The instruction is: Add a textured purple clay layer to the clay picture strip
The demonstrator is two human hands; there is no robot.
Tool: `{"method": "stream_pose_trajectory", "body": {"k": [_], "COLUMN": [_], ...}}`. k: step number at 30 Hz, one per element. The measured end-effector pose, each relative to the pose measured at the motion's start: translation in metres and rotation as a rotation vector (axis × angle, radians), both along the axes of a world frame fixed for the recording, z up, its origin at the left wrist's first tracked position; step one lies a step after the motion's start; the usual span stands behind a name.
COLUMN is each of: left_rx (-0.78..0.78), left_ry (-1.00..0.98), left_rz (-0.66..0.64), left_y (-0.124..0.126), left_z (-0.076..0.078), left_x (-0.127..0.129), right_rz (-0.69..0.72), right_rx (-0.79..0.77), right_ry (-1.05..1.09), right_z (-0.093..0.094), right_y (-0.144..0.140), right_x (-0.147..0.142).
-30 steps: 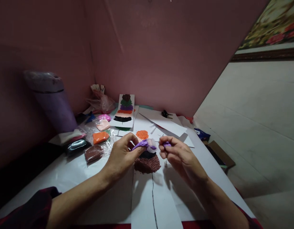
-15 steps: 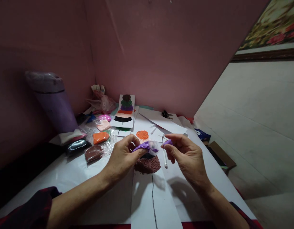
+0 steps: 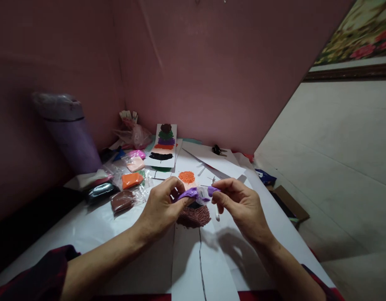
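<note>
Head view. Two hands are in frame, both the person's own. The left hand (image 3: 161, 205) has thumb and fingers pinched shut on one packet of purple clay (image 3: 193, 193), a clear wrapper with the purple mass showing inside. The right hand (image 3: 239, 205) is pinched shut on the far end of the same packet, fingertips (image 3: 215, 193) meeting the purple clay at the wrapper's opening. The packet is held in the air between the two hands, directly above one brown clay patch (image 3: 194, 216) pressed onto a white sheet (image 3: 193, 259) with a black line drawn down its middle.

Clay count on the table (image 3: 86, 234), left of the hands:
- One brown clay bag (image 3: 123, 200), clear plastic, brown lump inside.
- One orange clay bag (image 3: 132, 180), clear plastic, orange lump inside.
- One black clay bag (image 3: 102, 191), black lump inside.
- One peach clay bag (image 3: 135, 164) and one pink clay bag (image 3: 137, 154), behind the orange one.

Other items:
- One orange clay disc (image 3: 186, 177) on the paper just beyond the hands.
- One sample card (image 3: 164, 144) leaning near the wall, carrying stacked bands of brown, green, purple, orange and black clay.
- One white tool (image 3: 217, 216) lying just below the right hand's fingers.
- One purple bin (image 3: 70, 133) with a plastic liner at the left; contents cannot be determined.
- One crumpled clear bag (image 3: 133, 133) in the far corner; contents unclear.
</note>
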State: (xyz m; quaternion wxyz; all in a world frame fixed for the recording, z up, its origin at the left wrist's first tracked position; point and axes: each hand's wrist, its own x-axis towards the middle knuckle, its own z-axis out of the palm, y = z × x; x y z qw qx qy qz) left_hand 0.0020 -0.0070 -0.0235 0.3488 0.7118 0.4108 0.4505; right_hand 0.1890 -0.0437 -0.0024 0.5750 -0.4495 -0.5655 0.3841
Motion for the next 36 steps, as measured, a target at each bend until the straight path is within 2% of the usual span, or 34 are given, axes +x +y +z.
{"method": "stream_pose_trajectory", "body": {"k": [7, 10, 16, 26, 32, 36], "left_rx": [0.056, 0.081, 0.023, 0.003, 0.008, -0.046], "left_ry": [0.038, 0.066, 0.028, 0.022, 0.042, 0.03], "left_rz": [0.03, 0.015, 0.009, 0.007, 0.006, 0.042], "left_y": [0.002, 0.002, 0.002, 0.004, 0.002, 0.002], "left_z": [-0.002, -0.004, -0.003, -0.007, -0.006, -0.004], "left_x": [-0.001, -0.001, -0.002, -0.002, 0.0, 0.0], "right_rz": [0.067, 0.072, 0.034, 0.105, 0.161, 0.219], "right_rx": [0.123, 0.093, -0.053, -0.029, -0.181, -0.315], "right_ry": [-0.033, -0.039, 0.031, 0.051, 0.158, 0.269], "right_z": [-0.007, -0.009, -0.005, -0.007, -0.011, -0.015], "right_y": [-0.001, -0.001, -0.001, -0.002, 0.0, 0.003], "right_x": [-0.003, -0.003, -0.005, -0.007, -0.008, -0.006]}}
